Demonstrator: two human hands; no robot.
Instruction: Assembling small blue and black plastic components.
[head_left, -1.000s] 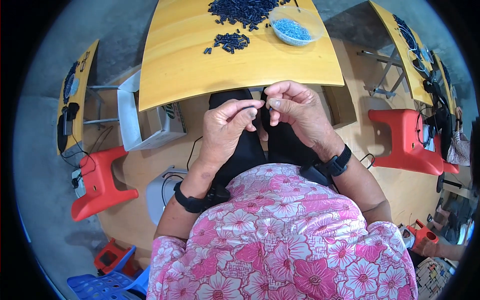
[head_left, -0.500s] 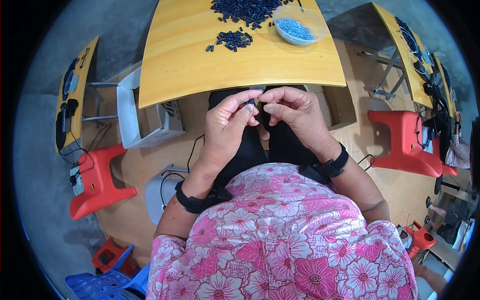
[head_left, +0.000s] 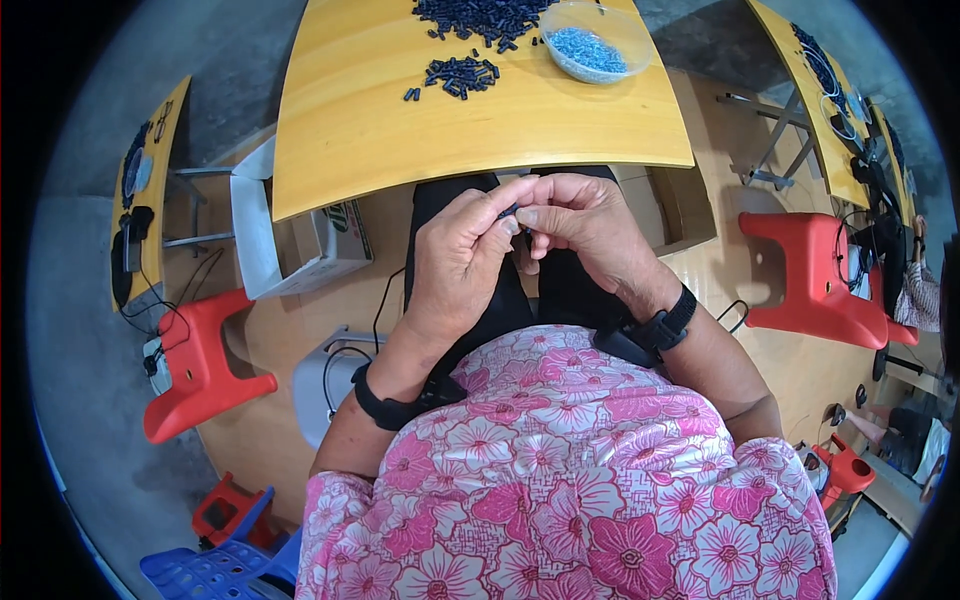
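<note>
Just off the near edge of the yellow table (head_left: 380,130), above my lap, my two hands meet at the fingertips. My left hand (head_left: 455,260) is closed in a pinch round a small dark blue cylindrical piece (head_left: 508,212), mostly covered by the fingers. Thumb and forefinger of my right hand (head_left: 600,235) press together against the same spot; what they hold, if anything, is too small to make out. On the tabletop lie a small heap of similar dark pieces (head_left: 460,76) and a larger heap (head_left: 485,18) behind it. A clear plastic bowl (head_left: 640,62) holds tiny light blue pieces (head_left: 588,50).
Under the table stand a white carton (head_left: 258,225) on the left and a brown box (head_left: 690,215) on the right. Red stools (head_left: 205,360) flank me, with cables near them. Other yellow tables (head_left: 170,130) stand at both sides. A person's arm (head_left: 918,245) shows far right.
My right fingertips have come over to the left hand and now touch at the dark piece. The left fingers have closed further round it. The view has shifted slightly.
</note>
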